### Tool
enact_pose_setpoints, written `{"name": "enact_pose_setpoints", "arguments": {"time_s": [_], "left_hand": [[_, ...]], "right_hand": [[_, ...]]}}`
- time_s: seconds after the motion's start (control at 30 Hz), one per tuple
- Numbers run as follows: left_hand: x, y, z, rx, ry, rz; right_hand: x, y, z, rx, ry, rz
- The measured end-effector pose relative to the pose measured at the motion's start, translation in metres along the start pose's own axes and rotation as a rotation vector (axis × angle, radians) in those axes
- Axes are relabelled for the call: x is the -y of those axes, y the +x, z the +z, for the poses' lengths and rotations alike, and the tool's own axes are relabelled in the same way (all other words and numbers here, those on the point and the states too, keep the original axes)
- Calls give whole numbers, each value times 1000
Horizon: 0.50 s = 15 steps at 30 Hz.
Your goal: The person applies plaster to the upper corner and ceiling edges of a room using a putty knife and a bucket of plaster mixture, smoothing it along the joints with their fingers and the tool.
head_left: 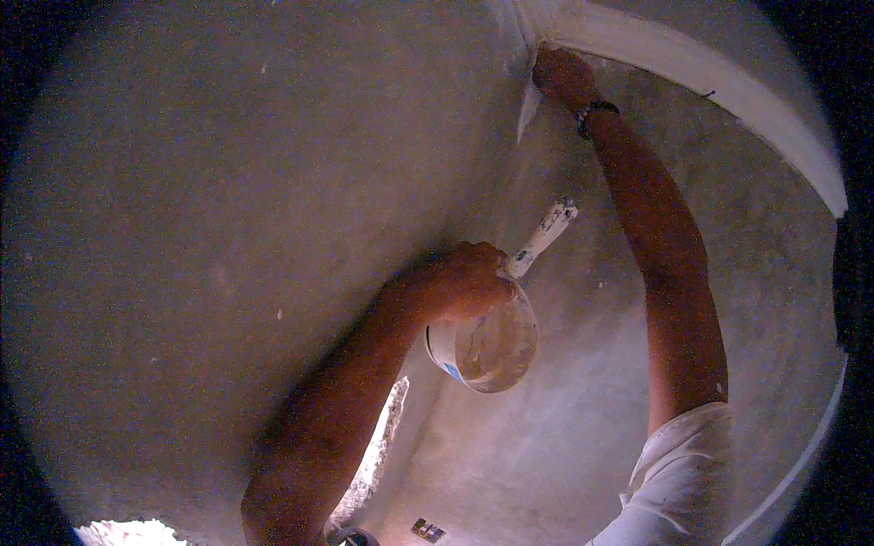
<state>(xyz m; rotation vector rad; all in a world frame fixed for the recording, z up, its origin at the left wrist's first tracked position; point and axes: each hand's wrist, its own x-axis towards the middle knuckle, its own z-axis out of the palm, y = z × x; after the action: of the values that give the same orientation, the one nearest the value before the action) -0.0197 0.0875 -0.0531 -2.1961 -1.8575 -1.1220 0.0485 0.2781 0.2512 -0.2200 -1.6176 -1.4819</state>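
Observation:
My left hand (469, 278) grips the rim of a small round plastic tub (492, 350), pale with a blue patch and smeared inside. A white-stained tool handle (540, 238) sticks up and to the right from beside those fingers. My right hand (566, 77), with a dark bracelet at the wrist, is raised to the corner where the plastered wall meets a white band of moulding (655, 47). Its fingers are closed at that edge; whatever they hold is hidden.
Grey plastered surfaces (200, 209) surround my arms. Bright rough-edged openings (127, 537) show at the lower left and behind my left forearm. A small wall fitting (428, 530) is at the bottom. A pale curved edge runs along the lower right.

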Motion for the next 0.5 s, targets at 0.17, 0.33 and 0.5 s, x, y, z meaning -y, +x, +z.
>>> {"name": "enact_pose_setpoints", "arguments": {"time_s": [0.17, 0.33, 0.5], "left_hand": [[-2, 0, 1, -15, 30, 1], [-4, -3, 0, -32, -23, -21], [-7, -5, -3, -26, -3, 22]], "right_hand": [[-17, -14, -2, 143, -64, -142], [-35, -21, 4, 65, 157, 52], [-26, -9, 11, 31, 298, 200]]}}
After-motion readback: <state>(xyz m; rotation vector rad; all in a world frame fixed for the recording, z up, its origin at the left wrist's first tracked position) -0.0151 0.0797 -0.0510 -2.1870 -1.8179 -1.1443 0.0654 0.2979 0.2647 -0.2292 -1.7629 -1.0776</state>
